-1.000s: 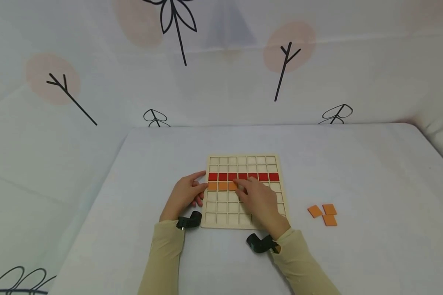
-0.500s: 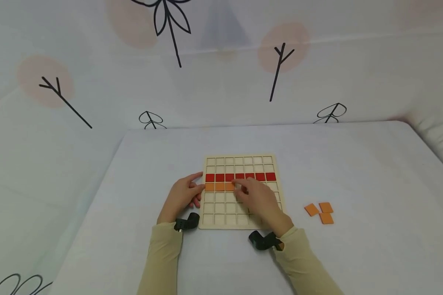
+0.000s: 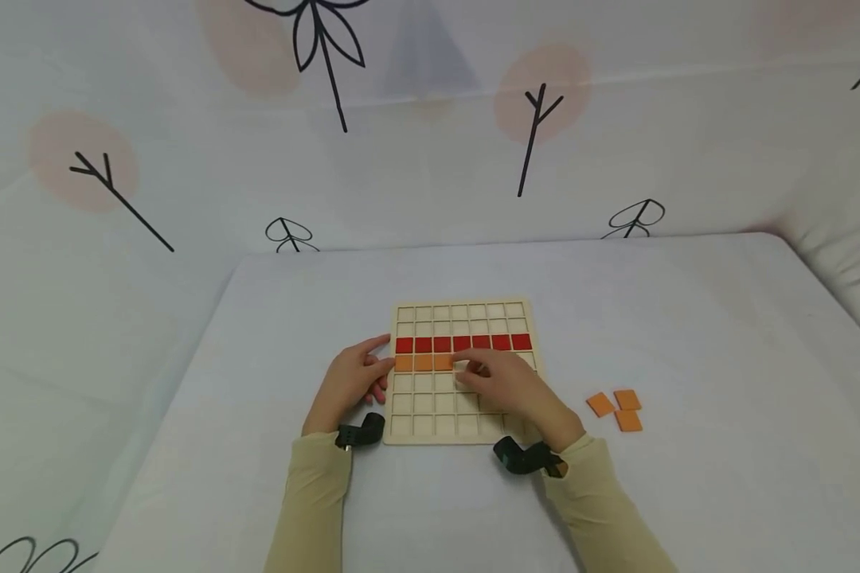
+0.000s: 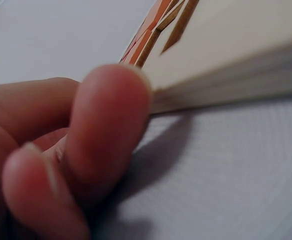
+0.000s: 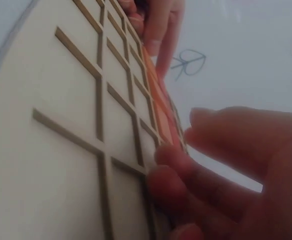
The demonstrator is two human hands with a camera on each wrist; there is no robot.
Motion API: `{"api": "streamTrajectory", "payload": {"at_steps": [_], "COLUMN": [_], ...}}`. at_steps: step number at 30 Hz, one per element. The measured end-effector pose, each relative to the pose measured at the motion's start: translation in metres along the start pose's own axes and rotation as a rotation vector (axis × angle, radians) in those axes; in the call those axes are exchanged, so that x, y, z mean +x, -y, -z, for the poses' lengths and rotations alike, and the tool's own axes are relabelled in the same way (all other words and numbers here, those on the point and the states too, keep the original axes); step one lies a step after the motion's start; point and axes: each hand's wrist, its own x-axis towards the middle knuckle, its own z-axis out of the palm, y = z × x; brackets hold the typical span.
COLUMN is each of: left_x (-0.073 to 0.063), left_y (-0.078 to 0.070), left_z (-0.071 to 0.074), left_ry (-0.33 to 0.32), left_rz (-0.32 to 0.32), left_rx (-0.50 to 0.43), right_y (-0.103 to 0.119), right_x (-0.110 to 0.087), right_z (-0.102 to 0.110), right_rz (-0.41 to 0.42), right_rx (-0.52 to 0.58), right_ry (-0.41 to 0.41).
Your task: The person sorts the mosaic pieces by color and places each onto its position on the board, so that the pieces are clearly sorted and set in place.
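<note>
A pale wooden grid board (image 3: 423, 404) lies flat on the table. Red square tiles (image 3: 423, 344) fill one row across it, and three orange square tiles (image 3: 424, 363) sit at the left end of the row just below. My left hand (image 3: 347, 382) rests at the board's left edge, index finger and thumb touching the rim. In the left wrist view a fingertip (image 4: 108, 120) is right at the board's side. Over the board, my right hand (image 3: 507, 380) hovers beside the third orange tile. Nothing shows between its thumb and fingers in the right wrist view.
Three loose orange tiles (image 3: 628, 420) lie together on the white tabletop (image 3: 717, 477), right of the board. Black wrist cameras (image 3: 361, 430) are strapped to both wrists. A patterned cloth (image 3: 437, 175) hangs behind the table.
My right hand has drawn slightly right, away from the third orange tile. The left hand keeps its place at the board's edge. The head view has shifted a little.
</note>
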Motion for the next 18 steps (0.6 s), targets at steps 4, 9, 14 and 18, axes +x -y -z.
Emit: {"api": "streamTrajectory", "payload": {"at_steps": [4, 9, 14, 18], "left_x": [0.000, -0.001, -0.002, -0.002], "left_y": [0.000, -0.001, -0.002, -0.002], "left_z": [0.000, 0.001, 0.001, 0.001], "left_ry": [0.004, 0.001, -0.001, 0.002], "left_rz": [-0.001, -0.001, -0.002, -0.017], "left_rx": [-0.012, 0.002, 0.000, -0.007], "right_y": [-0.001, -0.005, -0.011, -0.018], "right_x": [-0.002, -0.006, -0.010, -0.014], "right_z": [0.008, 0.017, 0.028, 0.038], "right_rz": [-0.011, -0.010, -0.015, -0.032], "right_rx": [-0.005, -0.015, 0.006, 0.011], "right_ry": [0.016, 0.040, 0.063, 0.050]}}
